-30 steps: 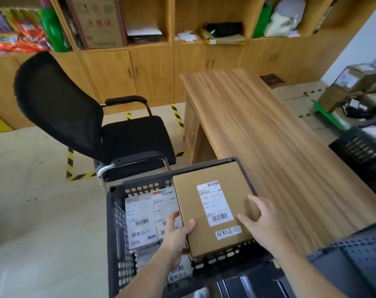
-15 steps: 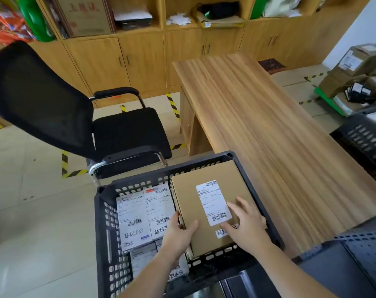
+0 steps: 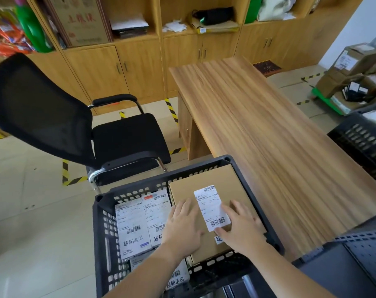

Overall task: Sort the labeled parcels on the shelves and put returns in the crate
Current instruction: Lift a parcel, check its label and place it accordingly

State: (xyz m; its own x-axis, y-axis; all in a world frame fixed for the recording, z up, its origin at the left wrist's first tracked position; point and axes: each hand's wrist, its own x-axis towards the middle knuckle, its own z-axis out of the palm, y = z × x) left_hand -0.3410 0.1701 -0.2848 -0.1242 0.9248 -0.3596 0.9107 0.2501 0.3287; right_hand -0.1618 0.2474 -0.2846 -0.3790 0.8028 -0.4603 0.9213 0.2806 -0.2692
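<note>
A black perforated crate [image 3: 101, 231] stands low in front of me, beside the wooden desk. A flat brown cardboard parcel [image 3: 212, 181] with a white barcode label lies in the crate's right half. My left hand [image 3: 182, 224] rests flat on its left part, fingers spread. Flat on the parcel's near right part lies my right hand [image 3: 240, 226], partly over a small handwritten sticker. White labeled parcels [image 3: 137, 224] lie in the crate's left half, with another under my left forearm.
A long wooden desk [image 3: 268, 136] runs along the crate's right side. A black mesh office chair [image 3: 79, 134] stands behind the crate at left. Wooden shelves and cabinets [image 3: 139, 61] line the back wall. Another black crate [image 3: 363, 140] and stacked cartons [image 3: 355, 74] are at right.
The brown parcel has gone down from the crate's rim to lie inside it. Both hands have shifted from gripping its edges to lying flat on its top.
</note>
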